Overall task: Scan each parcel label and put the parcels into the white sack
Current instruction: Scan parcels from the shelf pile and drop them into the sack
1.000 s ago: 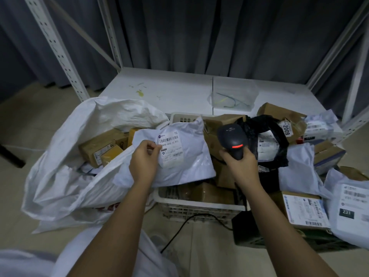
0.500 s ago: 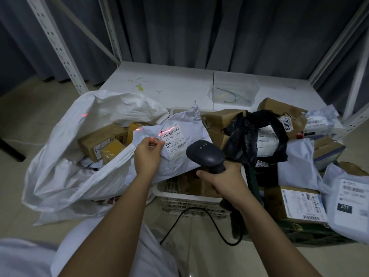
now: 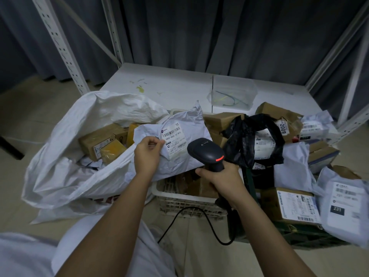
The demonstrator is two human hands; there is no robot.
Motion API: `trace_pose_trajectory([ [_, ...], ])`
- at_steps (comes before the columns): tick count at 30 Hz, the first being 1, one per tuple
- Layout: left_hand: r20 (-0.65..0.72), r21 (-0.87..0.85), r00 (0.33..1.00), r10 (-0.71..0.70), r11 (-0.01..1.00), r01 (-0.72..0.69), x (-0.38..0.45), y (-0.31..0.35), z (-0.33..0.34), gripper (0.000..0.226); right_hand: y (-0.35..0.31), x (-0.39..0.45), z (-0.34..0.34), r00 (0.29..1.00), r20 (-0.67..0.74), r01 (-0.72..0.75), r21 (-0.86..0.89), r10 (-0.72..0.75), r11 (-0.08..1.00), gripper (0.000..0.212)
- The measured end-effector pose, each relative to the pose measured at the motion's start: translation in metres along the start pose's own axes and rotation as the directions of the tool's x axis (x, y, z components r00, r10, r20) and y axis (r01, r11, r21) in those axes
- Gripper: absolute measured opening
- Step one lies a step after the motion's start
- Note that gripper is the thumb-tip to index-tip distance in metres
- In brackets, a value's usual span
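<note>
Grey curtains (image 3: pixel 199 33) behind. Left hand (image 3: pixel 147 154) pinches the white mailer (image 3: pixel 179 156) beside its label (image 3: pixel 173 140); right hand (image 3: pixel 221 176) grips the scanner (image 3: pixel 205 152). Creased plastic could spoil the read.

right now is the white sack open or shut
Open: the white sack gapes at its mouth, with brown boxes visible inside.

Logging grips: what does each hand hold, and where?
Left hand pinches the white mailer at its label's edge; right hand grips the barcode scanner by its handle.
</note>
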State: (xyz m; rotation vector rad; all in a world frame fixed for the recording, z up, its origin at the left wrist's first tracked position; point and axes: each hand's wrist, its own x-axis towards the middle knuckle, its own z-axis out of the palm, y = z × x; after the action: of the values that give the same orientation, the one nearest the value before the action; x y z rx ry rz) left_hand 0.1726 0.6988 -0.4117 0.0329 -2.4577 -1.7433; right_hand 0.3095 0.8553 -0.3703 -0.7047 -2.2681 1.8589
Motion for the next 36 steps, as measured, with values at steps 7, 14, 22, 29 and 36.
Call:
trace_pose_trajectory([
  [7,-0.284,-0.213,0.957,0.055,0.97,-0.119,0.014,0.046,-0.048,0.011,-0.021,0.003,0.029,0.991,-0.075,0.118,0.154,-0.107,0.981,0.015],
  [14,-0.513,-0.102,0.844,0.154,0.966,-0.238,0.072,0.07,-0.152,0.013,-0.043,0.024,0.079,0.998,-0.015,0.064,0.179,-0.062,0.982,0.022],
  [22,-0.086,0.24,0.983,-0.165,0.954,0.181,0.1,-0.008,-0.162,0.029,-0.029,0.036,0.099,0.995,0.008,-0.102,0.179,0.102,0.978,0.03],
  [29,0.402,0.383,0.905,-0.135,0.923,-0.032,0.071,-0.027,-0.109,0.041,0.004,0.029,0.06,0.975,-0.061,-0.205,0.137,0.215,0.969,0.017],
  [36,0.549,0.256,0.834,0.049,0.94,-0.224,0.035,-0.001,-0.014,0.032,0.042,0.029,0.002,0.934,-0.24,-0.237,0.144,0.266,0.961,0.02],
])
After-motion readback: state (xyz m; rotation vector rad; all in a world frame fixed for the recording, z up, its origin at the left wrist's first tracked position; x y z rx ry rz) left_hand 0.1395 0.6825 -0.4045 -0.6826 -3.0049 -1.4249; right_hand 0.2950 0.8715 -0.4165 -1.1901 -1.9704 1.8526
